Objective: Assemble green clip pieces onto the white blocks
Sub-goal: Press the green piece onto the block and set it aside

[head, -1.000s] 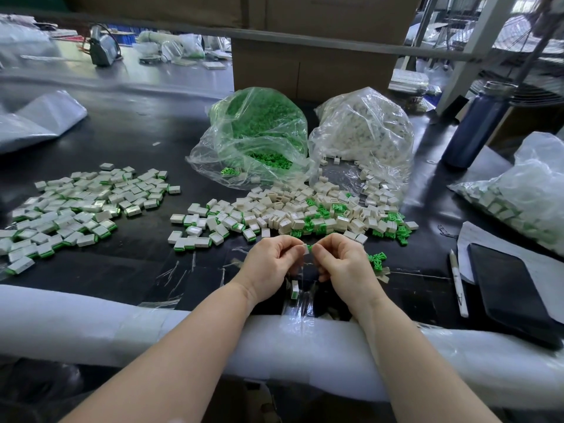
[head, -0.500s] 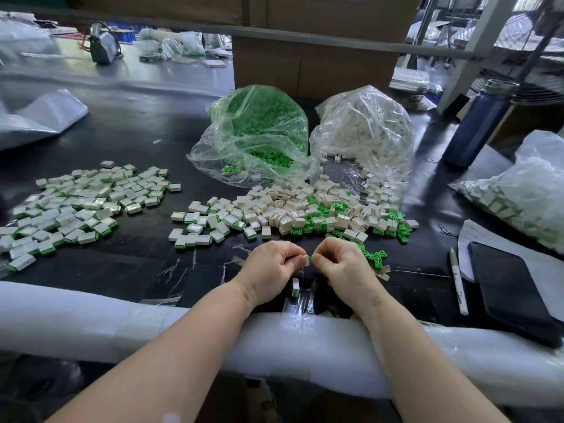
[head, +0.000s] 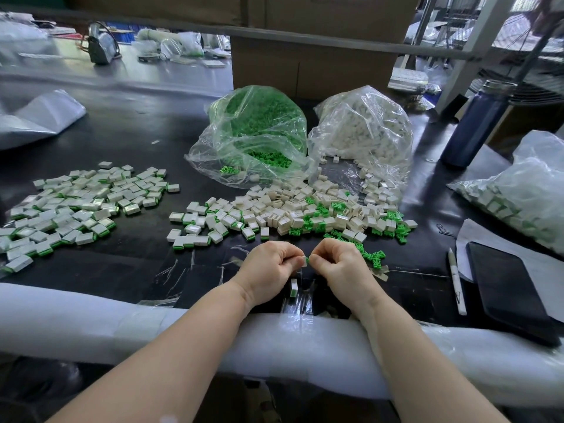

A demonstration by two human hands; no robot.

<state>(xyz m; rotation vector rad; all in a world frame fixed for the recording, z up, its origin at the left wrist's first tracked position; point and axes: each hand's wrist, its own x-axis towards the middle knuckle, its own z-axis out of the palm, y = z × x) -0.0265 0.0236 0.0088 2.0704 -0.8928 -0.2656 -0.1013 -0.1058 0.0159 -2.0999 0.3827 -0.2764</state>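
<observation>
Foam-wrapped bench edge [head: 91, 325] sits nearest, both forearms resting over it. Just beyond it, left hand [head: 268, 270] pinches a small white block [head: 304, 261] at its fingertips; right hand [head: 341, 267] pinches a green clip [head: 308, 259] against the block's end. Both grips narrow, fingers curled tight on the parts. Clip looks partly seated, can't tell if fully in.

Likely handling: both pieces look like light, stiff moulded plastic, tiny and easy to fumble. Best to hold the block by its flat sides and the clip by its back edge, then push straight in.

One finished block [head: 293, 287] stands on edge just below the left hand. Loose green clips [head: 374, 256] lie just right of the right hand. Beyond the hands, mixed pile of blocks and clips [head: 293, 209]. Far left of the hands, finished pile [head: 76, 206].

Behind the mixed pile, bag of green clips [head: 256, 129] and bag of white blocks [head: 363, 132]. Right of the hands: pen [head: 456, 282], black phone [head: 509, 288], blue bottle [head: 476, 123] further back. Nothing blocks the hands.
</observation>
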